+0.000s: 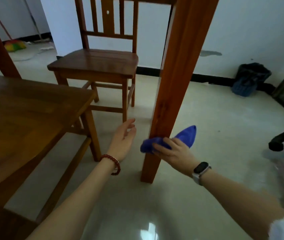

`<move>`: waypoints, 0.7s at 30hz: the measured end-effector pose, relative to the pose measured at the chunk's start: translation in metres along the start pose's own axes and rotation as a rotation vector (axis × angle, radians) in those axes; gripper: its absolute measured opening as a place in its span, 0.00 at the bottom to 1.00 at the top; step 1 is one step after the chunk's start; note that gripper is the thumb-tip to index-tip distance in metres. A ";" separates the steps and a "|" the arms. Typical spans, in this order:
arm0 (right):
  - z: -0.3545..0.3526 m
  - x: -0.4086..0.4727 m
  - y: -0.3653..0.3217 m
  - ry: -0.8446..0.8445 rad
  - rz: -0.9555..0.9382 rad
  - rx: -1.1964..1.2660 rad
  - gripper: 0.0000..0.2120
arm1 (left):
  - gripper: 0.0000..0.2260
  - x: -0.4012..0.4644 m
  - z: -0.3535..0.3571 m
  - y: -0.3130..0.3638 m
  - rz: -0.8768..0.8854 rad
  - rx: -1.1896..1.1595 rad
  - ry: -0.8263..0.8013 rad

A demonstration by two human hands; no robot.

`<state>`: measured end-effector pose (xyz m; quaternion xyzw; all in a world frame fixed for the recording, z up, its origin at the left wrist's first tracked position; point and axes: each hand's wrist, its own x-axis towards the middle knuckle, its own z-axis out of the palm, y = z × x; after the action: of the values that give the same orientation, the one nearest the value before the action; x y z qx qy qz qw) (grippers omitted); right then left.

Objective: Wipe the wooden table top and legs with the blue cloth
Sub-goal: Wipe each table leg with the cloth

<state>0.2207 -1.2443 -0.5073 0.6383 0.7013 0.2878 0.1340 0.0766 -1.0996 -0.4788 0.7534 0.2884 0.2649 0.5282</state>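
The right hand (pixel 172 152) presses the blue cloth (pixel 170 140) against the lower part of a wooden table leg (pixel 177 70), fingers spread over the bunched fabric and curled round it, so the hand is grasping the cloth; 1 end of the cloth bulges out to the left of the leg and the other sticks up in a point on the leg's right side. The leg stands upright on the pale glossy floor (pixel 137 205), its foot just below the hand. A smartwatch (pixel 201 169) with a dark face and light strap sits on the right wrist. The left hand (pixel 124 135) hangs in the air to the left of the leg, released, palm turned inward and fingers relaxed and slightly apart, touching nothing; a red bead bracelet (pixel 111 163) circles that wrist. At the left a low wooden stool or bench top (pixel 25 122) fills the near corner, blurred. Behind it stands a wooden chair (pixel 96 64) with a slatted back, facing the camera, well apart from both hands. Against the far white wall, right of the leg, sits a dark bin (pixel 252 78) with a black liner. At the right edge a black chair base (pixel 283 141) shows, partly cut off. Far left, a brightly coloured broom head (pixel 14 45) lies on the floor
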 end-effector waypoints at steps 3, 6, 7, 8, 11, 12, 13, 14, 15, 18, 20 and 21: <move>0.012 0.001 -0.030 -0.421 -0.147 0.135 0.21 | 0.16 -0.011 0.000 -0.027 -0.071 0.019 0.010; 0.000 0.003 -0.028 -0.078 -0.082 0.180 0.25 | 0.16 -0.015 -0.004 -0.047 -0.126 0.004 0.038; -0.003 0.004 -0.022 0.101 -0.054 0.172 0.26 | 0.15 -0.015 -0.005 -0.053 -0.141 -0.005 0.055; -0.010 0.008 -0.015 0.253 0.006 0.162 0.25 | 0.15 -0.015 -0.005 -0.058 -0.154 -0.010 0.075; -0.005 0.018 -0.006 0.446 0.334 0.179 0.21 | 0.15 -0.017 -0.005 -0.069 -0.213 -0.034 0.122; 0.001 0.021 -0.011 0.369 0.348 0.155 0.23 | 0.15 -0.018 -0.006 -0.072 -0.234 -0.059 0.129; 0.013 0.019 -0.021 0.206 0.267 0.130 0.25 | 0.15 -0.019 -0.007 -0.075 -0.257 -0.087 0.123; 0.027 0.015 -0.034 0.011 0.148 0.131 0.26 | 0.15 -0.019 -0.007 -0.077 -0.274 -0.115 0.106; 0.039 0.011 -0.050 -0.188 0.048 0.183 0.24 | 0.15 -0.020 -0.008 -0.079 -0.293 -0.141 0.082; 0.058 0.006 -0.087 -0.433 0.175 0.484 0.21 | 0.16 -0.022 -0.010 -0.082 -0.363 -0.205 0.019; 0.051 0.013 -0.091 -0.221 0.321 0.671 0.19 | 0.18 -0.021 -0.012 -0.086 -0.433 -0.205 0.002; 0.043 0.018 -0.087 -0.122 0.384 0.769 0.17 | 0.20 -0.023 -0.013 -0.085 -0.476 -0.222 -0.016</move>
<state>0.1708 -1.2188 -0.5883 0.7766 0.6166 -0.0132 -0.1284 0.0387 -1.0843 -0.5572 0.6037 0.4226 0.1570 0.6575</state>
